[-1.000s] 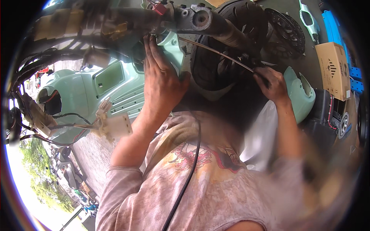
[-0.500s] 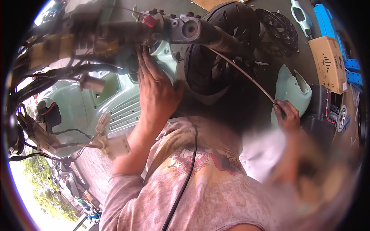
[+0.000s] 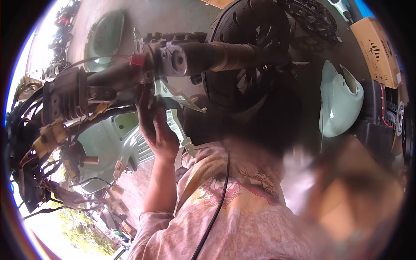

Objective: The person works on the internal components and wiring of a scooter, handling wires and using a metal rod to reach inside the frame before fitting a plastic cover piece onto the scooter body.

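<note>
My left hand [image 3: 158,130] reaches up under the dark metal steering column [image 3: 117,78], beside a pale green bracket-like panel [image 3: 171,93]. Its fingers are drawn together with the thumb close to them. Their tips are in shadow against the column, so what they hold cannot be made out. My right hand does not show; a brownish blur covers the lower right. A thin upright line [image 3: 322,123], perhaps a rod or cable, runs down beside a pale green curved fairing [image 3: 340,99] on the floor.
Bundled wires with connectors [image 3: 50,138] hang at the left, before a pale green body shell [image 3: 104,138]. Beyond the column's fork stands a black tyre [image 3: 242,26]. At the right are a cardboard box [image 3: 377,52] and a black case [image 3: 372,104]. A black cable [image 3: 216,203] crosses my shirt.
My right hand, which held a long thin rod up to the fork, has dropped out of view. My left hand has turned, its thumb now close to the fingers. The column appears farther left and lower.
</note>
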The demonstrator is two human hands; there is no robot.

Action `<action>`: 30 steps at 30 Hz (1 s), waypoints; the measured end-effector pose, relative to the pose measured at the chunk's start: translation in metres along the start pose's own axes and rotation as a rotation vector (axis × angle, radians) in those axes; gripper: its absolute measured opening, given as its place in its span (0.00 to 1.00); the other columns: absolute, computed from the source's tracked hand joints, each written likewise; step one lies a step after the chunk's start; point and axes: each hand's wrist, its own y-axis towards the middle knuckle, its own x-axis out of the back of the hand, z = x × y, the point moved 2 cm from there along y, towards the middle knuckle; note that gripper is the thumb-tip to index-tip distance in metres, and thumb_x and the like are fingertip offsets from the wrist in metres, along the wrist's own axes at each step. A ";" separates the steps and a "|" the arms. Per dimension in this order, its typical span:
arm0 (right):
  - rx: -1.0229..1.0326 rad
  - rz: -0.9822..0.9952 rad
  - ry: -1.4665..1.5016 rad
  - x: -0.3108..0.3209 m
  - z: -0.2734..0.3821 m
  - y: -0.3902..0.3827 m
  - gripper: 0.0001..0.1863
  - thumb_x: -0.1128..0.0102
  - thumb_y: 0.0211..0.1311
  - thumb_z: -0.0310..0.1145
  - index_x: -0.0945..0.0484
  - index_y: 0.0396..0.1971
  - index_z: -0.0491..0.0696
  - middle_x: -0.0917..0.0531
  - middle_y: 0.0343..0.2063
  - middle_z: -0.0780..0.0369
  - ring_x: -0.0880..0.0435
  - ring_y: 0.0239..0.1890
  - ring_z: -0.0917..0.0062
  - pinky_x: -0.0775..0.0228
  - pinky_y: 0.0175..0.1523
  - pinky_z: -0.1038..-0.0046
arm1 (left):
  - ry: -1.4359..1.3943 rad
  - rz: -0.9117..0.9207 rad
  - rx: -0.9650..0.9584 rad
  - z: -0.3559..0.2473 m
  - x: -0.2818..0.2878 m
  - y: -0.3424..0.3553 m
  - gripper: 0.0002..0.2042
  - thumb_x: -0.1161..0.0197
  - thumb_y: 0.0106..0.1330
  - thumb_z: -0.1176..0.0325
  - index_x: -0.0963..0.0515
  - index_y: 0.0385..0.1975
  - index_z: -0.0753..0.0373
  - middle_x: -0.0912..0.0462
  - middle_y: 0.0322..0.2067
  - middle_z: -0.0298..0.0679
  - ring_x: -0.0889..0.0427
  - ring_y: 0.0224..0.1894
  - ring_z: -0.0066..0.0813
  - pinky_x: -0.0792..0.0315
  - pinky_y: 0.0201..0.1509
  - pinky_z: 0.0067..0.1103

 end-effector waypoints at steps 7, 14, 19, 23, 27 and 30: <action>-0.257 0.119 0.121 -0.051 -0.067 -0.057 0.27 0.51 0.64 0.53 0.22 0.43 0.41 0.21 0.43 0.47 0.23 0.49 0.56 0.33 0.54 0.62 | 0.739 -0.047 0.003 0.000 0.015 -0.004 0.14 0.46 0.64 0.72 0.27 0.47 0.72 0.26 0.49 0.48 0.25 0.50 0.41 0.32 0.55 0.30; -0.362 0.163 0.171 -0.078 -0.092 -0.106 0.26 0.51 0.64 0.51 0.22 0.44 0.41 0.21 0.43 0.47 0.23 0.49 0.56 0.33 0.54 0.62 | 0.472 -0.036 0.265 0.007 0.028 0.007 0.12 0.38 0.55 0.74 0.27 0.38 0.68 0.24 0.46 0.49 0.28 0.52 0.48 0.32 0.55 0.34; -0.412 0.180 0.185 -0.083 -0.106 -0.137 0.26 0.51 0.64 0.51 0.23 0.44 0.40 0.21 0.43 0.48 0.23 0.49 0.56 0.33 0.54 0.62 | 0.452 0.053 0.406 0.001 0.032 0.009 0.17 0.40 0.58 0.71 0.29 0.47 0.66 0.26 0.51 0.47 0.29 0.55 0.45 0.35 0.57 0.34; -0.464 0.174 0.199 -0.090 -0.114 -0.156 0.26 0.50 0.64 0.50 0.23 0.44 0.40 0.21 0.43 0.48 0.23 0.49 0.56 0.33 0.54 0.62 | -0.636 -0.252 0.813 0.003 0.023 0.011 0.17 0.56 0.70 0.63 0.32 0.56 0.59 0.29 0.56 0.42 0.33 0.59 0.37 0.43 0.64 0.39; -0.478 0.166 0.220 -0.094 -0.114 -0.161 0.25 0.50 0.64 0.50 0.23 0.44 0.40 0.21 0.44 0.48 0.23 0.49 0.56 0.33 0.55 0.62 | -0.248 -0.209 0.769 -0.002 0.021 0.013 0.17 0.56 0.70 0.63 0.31 0.55 0.59 0.29 0.55 0.42 0.33 0.59 0.38 0.42 0.64 0.39; -0.489 0.148 0.226 -0.090 -0.117 -0.166 0.25 0.50 0.64 0.49 0.23 0.44 0.40 0.21 0.44 0.48 0.23 0.49 0.57 0.34 0.55 0.62 | 0.094 -0.088 0.693 -0.008 0.018 0.010 0.17 0.56 0.70 0.64 0.31 0.55 0.59 0.29 0.55 0.41 0.32 0.59 0.38 0.41 0.64 0.40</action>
